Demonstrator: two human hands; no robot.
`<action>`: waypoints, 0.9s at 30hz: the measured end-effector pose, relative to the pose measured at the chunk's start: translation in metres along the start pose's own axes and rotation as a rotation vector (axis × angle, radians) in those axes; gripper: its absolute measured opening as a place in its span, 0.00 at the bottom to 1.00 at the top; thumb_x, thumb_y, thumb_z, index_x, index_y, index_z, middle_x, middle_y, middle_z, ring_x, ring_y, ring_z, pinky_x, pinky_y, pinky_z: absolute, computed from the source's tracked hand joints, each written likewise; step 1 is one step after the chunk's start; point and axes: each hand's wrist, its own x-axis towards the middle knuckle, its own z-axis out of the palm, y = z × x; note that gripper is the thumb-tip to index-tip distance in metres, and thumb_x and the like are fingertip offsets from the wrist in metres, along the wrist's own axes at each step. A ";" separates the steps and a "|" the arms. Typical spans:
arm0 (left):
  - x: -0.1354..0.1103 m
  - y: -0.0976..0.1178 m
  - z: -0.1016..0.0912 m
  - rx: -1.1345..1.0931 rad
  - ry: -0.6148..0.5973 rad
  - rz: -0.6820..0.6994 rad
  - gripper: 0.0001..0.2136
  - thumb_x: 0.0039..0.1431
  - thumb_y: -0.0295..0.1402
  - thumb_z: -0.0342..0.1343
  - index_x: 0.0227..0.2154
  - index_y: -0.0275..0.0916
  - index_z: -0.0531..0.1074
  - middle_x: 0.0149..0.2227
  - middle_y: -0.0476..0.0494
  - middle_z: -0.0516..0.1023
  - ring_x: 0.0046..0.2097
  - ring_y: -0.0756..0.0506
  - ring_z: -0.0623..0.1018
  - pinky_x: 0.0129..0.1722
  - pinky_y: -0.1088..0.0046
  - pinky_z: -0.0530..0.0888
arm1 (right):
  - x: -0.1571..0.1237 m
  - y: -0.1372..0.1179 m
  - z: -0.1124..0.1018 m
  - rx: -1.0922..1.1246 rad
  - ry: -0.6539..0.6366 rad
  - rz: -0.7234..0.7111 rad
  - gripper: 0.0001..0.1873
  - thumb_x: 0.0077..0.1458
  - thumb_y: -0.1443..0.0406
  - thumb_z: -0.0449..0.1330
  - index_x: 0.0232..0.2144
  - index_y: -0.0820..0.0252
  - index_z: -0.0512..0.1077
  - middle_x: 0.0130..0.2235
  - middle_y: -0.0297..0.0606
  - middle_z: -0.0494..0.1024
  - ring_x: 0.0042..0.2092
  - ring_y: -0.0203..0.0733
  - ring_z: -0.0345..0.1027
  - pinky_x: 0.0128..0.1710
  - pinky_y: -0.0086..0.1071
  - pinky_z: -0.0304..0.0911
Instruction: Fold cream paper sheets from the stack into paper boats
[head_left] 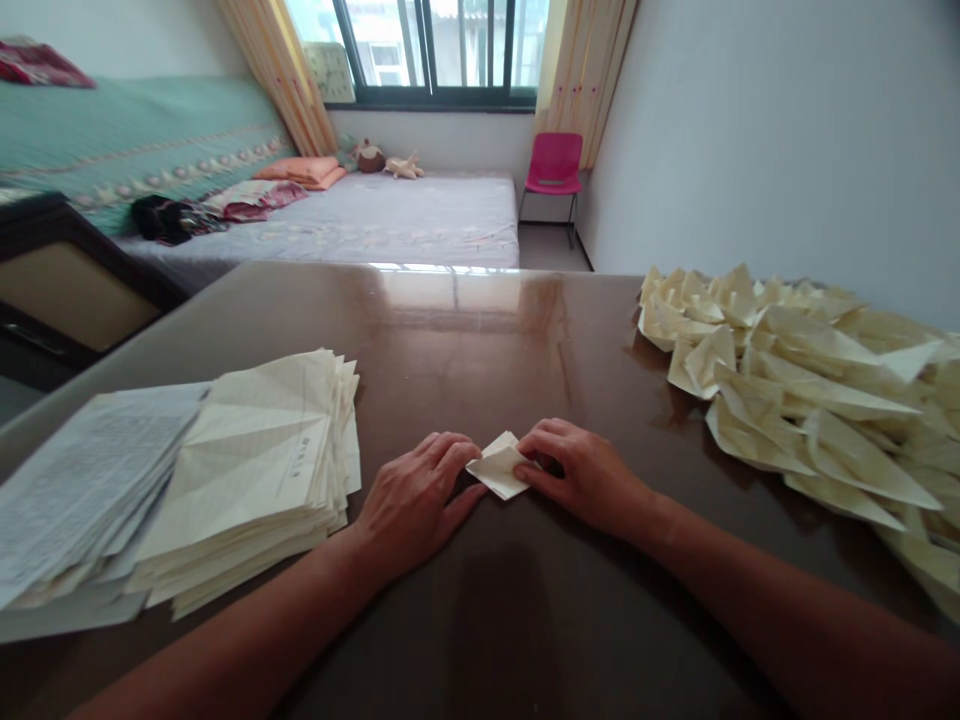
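Note:
A small folded piece of cream paper [501, 468] lies on the brown table [480, 340] near its front middle. My left hand [416, 500] rests on the table with its fingertips pinching the paper's left edge. My right hand [581, 475] presses on the paper's right side with its fingers curled over it. Both hands hold the same piece between them.
A stack of creased cream sheets [255, 470] lies at the left, beside printed pages [75, 490]. A heap of folded paper shapes [810, 390] covers the table's right side. Beyond the table are a bed [360, 215], a pink chair [553, 165] and a window.

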 end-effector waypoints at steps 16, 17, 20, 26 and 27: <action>0.004 0.009 -0.003 -0.628 0.073 -0.185 0.05 0.59 0.31 0.55 0.38 0.39 0.70 0.35 0.49 0.76 0.36 0.51 0.75 0.38 0.78 0.71 | 0.002 -0.012 0.006 0.423 0.060 0.000 0.05 0.59 0.64 0.56 0.33 0.60 0.69 0.31 0.32 0.69 0.31 0.33 0.61 0.32 0.26 0.59; 0.004 0.010 -0.004 -0.624 0.078 -0.156 0.05 0.59 0.31 0.55 0.38 0.38 0.71 0.37 0.48 0.75 0.38 0.51 0.75 0.40 0.77 0.71 | 0.002 -0.012 0.006 0.419 0.056 -0.012 0.06 0.59 0.64 0.56 0.32 0.60 0.69 0.31 0.32 0.69 0.31 0.33 0.61 0.32 0.26 0.58; 0.006 0.012 -0.007 -0.628 0.095 -0.106 0.05 0.59 0.31 0.54 0.37 0.37 0.71 0.43 0.43 0.73 0.42 0.50 0.74 0.43 0.76 0.70 | 0.002 -0.014 0.004 0.397 -0.015 -0.052 0.10 0.61 0.65 0.53 0.28 0.61 0.67 0.29 0.32 0.68 0.31 0.33 0.61 0.32 0.26 0.58; 0.008 0.014 -0.006 -0.539 0.041 -0.348 0.07 0.58 0.35 0.53 0.30 0.37 0.69 0.26 0.51 0.71 0.27 0.52 0.70 0.28 0.78 0.67 | -0.005 -0.023 0.007 0.251 0.273 -0.101 0.04 0.61 0.67 0.53 0.38 0.58 0.67 0.35 0.35 0.70 0.32 0.33 0.63 0.34 0.27 0.62; 0.008 0.014 -0.005 -0.535 0.025 -0.381 0.08 0.58 0.36 0.54 0.30 0.37 0.69 0.24 0.52 0.70 0.25 0.52 0.69 0.26 0.78 0.66 | -0.007 -0.025 0.008 0.208 0.305 -0.157 0.04 0.61 0.67 0.53 0.39 0.57 0.67 0.37 0.36 0.70 0.33 0.33 0.64 0.35 0.27 0.63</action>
